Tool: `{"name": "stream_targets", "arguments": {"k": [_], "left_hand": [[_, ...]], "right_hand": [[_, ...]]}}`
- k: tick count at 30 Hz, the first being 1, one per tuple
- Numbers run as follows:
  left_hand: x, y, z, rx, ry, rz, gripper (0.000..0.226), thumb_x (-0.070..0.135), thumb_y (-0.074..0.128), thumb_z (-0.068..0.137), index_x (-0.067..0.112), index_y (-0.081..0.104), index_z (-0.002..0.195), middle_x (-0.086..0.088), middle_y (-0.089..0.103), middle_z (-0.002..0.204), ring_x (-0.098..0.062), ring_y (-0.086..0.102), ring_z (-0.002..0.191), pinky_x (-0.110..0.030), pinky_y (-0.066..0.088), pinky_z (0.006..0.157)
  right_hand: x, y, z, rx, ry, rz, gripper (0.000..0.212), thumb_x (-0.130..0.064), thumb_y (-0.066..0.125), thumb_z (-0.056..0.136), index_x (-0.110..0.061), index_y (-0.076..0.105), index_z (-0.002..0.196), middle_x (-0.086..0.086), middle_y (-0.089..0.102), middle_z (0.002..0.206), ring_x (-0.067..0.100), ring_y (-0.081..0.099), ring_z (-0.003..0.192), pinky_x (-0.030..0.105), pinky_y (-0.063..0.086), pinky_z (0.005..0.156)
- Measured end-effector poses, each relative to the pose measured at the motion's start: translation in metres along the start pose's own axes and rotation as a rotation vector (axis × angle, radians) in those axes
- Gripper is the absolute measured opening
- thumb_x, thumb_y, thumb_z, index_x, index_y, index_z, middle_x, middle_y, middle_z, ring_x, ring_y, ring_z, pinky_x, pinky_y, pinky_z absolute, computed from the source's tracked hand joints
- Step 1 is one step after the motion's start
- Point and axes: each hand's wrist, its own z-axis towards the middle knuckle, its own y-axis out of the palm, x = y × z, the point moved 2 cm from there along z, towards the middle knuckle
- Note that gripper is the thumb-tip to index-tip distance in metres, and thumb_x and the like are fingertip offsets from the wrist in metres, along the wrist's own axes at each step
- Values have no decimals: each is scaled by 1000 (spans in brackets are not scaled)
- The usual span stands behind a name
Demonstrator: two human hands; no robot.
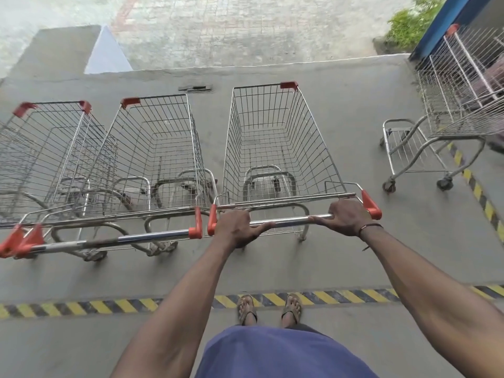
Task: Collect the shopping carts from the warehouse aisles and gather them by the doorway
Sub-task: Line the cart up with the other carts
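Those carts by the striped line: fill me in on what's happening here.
A person stands at the yellow-and-black striped floor line, gripping the handle bar of an empty shopping cart with the left hand and the right hand. It sits side by side with two parked carts on its left, handles roughly level. Another cart stands apart at the right, by a blue wall.

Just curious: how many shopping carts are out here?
4, maybe more off-frame: one held by both hands, one beside it, one far left, one at the right wall.
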Motion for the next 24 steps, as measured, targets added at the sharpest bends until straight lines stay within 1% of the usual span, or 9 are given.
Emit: {"name": "stream_targets", "arguments": {"k": [4,6,8,11,13,15,18,20,24], "left_hand": [[0,2,1,0,-13,6,84,110,5,69,39,41,95,-2,52,51,-18,56,48,-40,54,51],[0,0,0,1,-15,-2,87,110,7,70,33,46,79,-1,51,50,-19,57,48,-42,58,54],[0,-1,-2,-7,-24,-25,98,110,10,70,21,49,58,-2,54,51,-21,59,50,-44,60,58],[1,-4,-3,-21,-18,-68,107,109,15,73,12,56,52,-4,60,54,-22,60,52,-46,60,63],[2,-6,-3,-27,-5,-106,109,108,16,74,11,62,55,-6,61,55,-22,62,55,-45,59,66],[4,-12,-4,-30,11,-123,106,108,13,73,14,59,61,-6,62,61,-23,62,60,-44,57,68],[16,-22,2,42,70,-166,94,106,17,76,18,51,78,-3,59,74,-23,59,68,-40,51,65],[35,-31,14,125,154,-200,82,99,24,85,21,49,87,0,56,83,-19,56,73,-37,50,67],[99,-54,43,237,297,-252,63,87,34,95,27,53,100,3,58,98,-18,56,84,-41,52,77]], "right_hand": [[-1,-1,-1,-1,2,5,96,-104,25,80,-17,51,50,0,56,52,19,57,53,37,45,62],[-2,-1,-1,5,4,2,99,-106,20,77,-17,51,50,-1,56,53,18,55,53,36,42,60],[-3,0,-2,20,-2,-6,98,-107,17,77,-18,49,50,-2,54,52,16,54,51,36,40,59],[-1,1,-4,29,-8,40,96,-107,17,77,-19,47,52,-4,54,52,15,53,52,36,43,61],[1,0,-5,36,-9,130,94,-108,19,76,-21,49,62,-5,58,62,17,55,60,37,44,65],[5,-6,-6,69,-9,239,87,-104,26,81,-23,56,77,-6,61,82,18,58,77,38,44,73],[17,-19,-13,238,25,318,65,-88,42,93,-26,59,97,-6,59,102,18,57,100,39,45,85],[32,-26,-24,318,73,356,65,-86,42,93,-25,59,101,-5,57,104,19,56,98,39,47,81],[72,-35,-57,379,192,383,64,-85,43,95,-23,58,102,-3,55,104,18,53,94,35,42,73]]}}
